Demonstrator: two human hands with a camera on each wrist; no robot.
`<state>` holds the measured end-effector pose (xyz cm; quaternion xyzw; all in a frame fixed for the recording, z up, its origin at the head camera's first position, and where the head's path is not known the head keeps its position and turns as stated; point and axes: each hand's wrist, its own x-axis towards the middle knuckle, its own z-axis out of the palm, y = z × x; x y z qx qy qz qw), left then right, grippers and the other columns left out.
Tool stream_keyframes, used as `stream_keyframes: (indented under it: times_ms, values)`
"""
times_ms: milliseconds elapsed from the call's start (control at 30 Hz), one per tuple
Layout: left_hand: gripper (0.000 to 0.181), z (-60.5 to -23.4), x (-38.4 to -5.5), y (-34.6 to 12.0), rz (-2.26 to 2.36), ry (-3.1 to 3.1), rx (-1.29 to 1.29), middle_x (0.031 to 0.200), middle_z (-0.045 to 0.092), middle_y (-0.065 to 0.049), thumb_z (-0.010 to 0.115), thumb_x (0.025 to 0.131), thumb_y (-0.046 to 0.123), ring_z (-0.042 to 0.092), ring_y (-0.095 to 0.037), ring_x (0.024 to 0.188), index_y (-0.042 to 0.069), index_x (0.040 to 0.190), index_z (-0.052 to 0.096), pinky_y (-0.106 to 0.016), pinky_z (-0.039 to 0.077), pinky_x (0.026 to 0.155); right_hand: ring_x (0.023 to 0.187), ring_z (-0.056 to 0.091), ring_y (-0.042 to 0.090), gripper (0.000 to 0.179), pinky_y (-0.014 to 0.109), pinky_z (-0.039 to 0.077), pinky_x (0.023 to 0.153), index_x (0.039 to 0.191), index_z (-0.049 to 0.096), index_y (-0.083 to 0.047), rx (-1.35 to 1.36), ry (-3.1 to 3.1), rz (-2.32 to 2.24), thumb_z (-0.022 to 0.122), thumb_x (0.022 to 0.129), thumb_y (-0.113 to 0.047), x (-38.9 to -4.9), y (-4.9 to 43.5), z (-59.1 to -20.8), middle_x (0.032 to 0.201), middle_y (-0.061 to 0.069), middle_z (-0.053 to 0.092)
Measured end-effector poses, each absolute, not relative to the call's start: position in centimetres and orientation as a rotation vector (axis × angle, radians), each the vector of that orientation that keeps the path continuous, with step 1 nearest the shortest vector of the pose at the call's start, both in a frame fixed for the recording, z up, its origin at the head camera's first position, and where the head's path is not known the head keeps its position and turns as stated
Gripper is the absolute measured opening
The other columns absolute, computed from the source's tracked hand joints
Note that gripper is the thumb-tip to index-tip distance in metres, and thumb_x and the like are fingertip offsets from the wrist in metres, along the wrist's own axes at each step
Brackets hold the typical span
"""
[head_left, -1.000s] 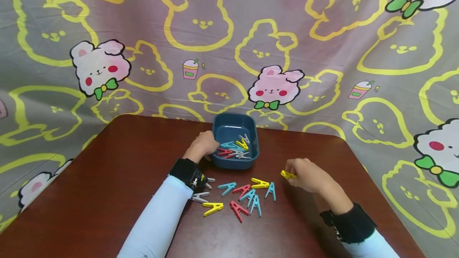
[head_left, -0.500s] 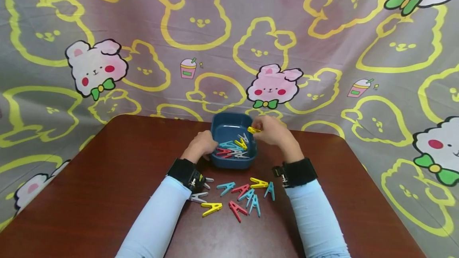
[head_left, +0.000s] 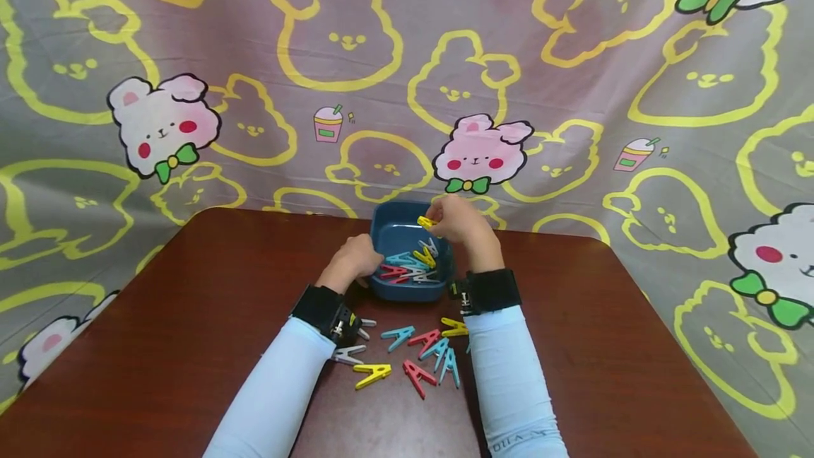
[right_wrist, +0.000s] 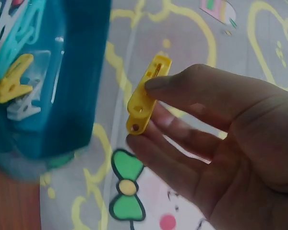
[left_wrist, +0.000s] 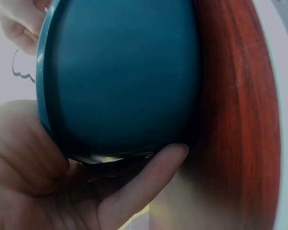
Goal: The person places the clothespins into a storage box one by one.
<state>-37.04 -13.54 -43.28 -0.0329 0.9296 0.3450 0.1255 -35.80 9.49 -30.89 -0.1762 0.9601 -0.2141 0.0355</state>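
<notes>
A dark blue plastic box (head_left: 407, 292) stands toward the back of the table, with several clothespins in red, blue, yellow and white at its near end. My left hand (head_left: 356, 256) grips its left wall, and the left wrist view shows a finger and the palm against that wall. Over the box's far right part, my right hand (head_left: 459, 221) pinches a yellow clothespin (right_wrist: 149, 91) between thumb and fingertips. The clothespin is above the box floor, apart from the pins inside, among them a yellow one (right_wrist: 12, 81).
Several loose clothespins lie before the box, among them a red one (head_left: 420, 377), a yellow one (head_left: 372, 374) and a blue one (head_left: 398, 336). My forearms partly cover others. A patterned cloth (head_left: 254, 34) hangs behind the brown table (head_left: 610, 345).
My right hand has carried the yellow clothespin from the table's right side, left and away from me, to over the box. The left hand has stayed on the box.
</notes>
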Motion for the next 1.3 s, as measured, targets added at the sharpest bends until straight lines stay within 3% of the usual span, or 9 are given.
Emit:
stream_keyframes:
  times_ms: [167, 433, 533, 767, 1000, 1300]
  values:
    - [0.04, -42.0, -36.0, -12.8, 0.988, 2.699, -0.131, 0.109, 0.07, -0.023, 0.062, 0.107, 0.022, 0.079, -0.031, 0.075, -0.008, 0.134, 0.059, -0.041, 0.069, 0.066, 0.109, 0.069, 0.031, 0.024, 0.046, 0.063, 0.103, 0.122, 0.077, -0.004, -0.726, 2.961, -0.555, 0.077, 0.098, -0.007, -36.8, 7.9, -32.1, 0.119, 0.015, 0.076]
    - [0.029, -38.3, -32.2, -12.3, 1.0, 2.731, -0.118, 0.105, 0.071, -0.019, 0.06, 0.109, 0.02, 0.079, -0.027, 0.077, -0.005, 0.124, 0.062, -0.038, 0.069, 0.07, 0.122, 0.072, 0.031, 0.024, 0.045, 0.062, 0.11, 0.123, 0.079, -0.007, -0.95, 2.807, -0.578, 0.075, 0.1, -0.005, -38.2, 7.1, -33.8, 0.127, 0.012, 0.079]
    - [0.03, -38.9, -33.0, -12.5, 1.007, 2.714, -0.116, 0.106, 0.071, -0.02, 0.061, 0.109, 0.019, 0.079, -0.029, 0.078, -0.006, 0.125, 0.062, -0.04, 0.069, 0.071, 0.122, 0.072, 0.03, 0.023, 0.045, 0.062, 0.11, 0.122, 0.079, -0.008, -0.965, 2.806, -0.556, 0.075, 0.1, -0.004, -38.4, 7.0, -34.1, 0.126, 0.012, 0.08]
    - [0.033, -44.1, -38.4, -13.7, 0.992, 2.701, -0.129, 0.103, 0.072, -0.02, 0.064, 0.105, 0.023, 0.078, -0.03, 0.07, -0.004, 0.123, 0.063, -0.042, 0.067, 0.06, 0.128, 0.068, 0.033, 0.028, 0.046, 0.059, 0.114, 0.129, 0.075, -0.007, -0.909, 2.84, -0.535, 0.071, 0.101, -0.001, -38.4, 6.8, -34.5, 0.135, 0.014, 0.074]
    - [0.033, -39.4, -33.8, -12.3, 1.018, 2.715, -0.114, 0.11, 0.073, -0.023, 0.061, 0.108, 0.019, 0.079, -0.031, 0.076, -0.008, 0.127, 0.062, -0.041, 0.069, 0.067, 0.126, 0.068, 0.031, 0.03, 0.047, 0.059, 0.114, 0.133, 0.073, -0.006, -0.897, 2.876, -0.555, 0.071, 0.103, -0.005, -38.5, 7.3, -34.3, 0.135, 0.014, 0.073]
    - [0.035, -38.4, -32.1, -12.0, 1.003, 2.742, -0.11, 0.112, 0.071, -0.021, 0.061, 0.109, 0.022, 0.079, -0.028, 0.079, -0.006, 0.129, 0.061, -0.038, 0.069, 0.068, 0.124, 0.068, 0.031, 0.032, 0.048, 0.059, 0.113, 0.135, 0.072, -0.008, -0.811, 2.872, -0.55, 0.073, 0.104, -0.015, -38.0, 7.9, -33.8, 0.137, 0.013, 0.073]
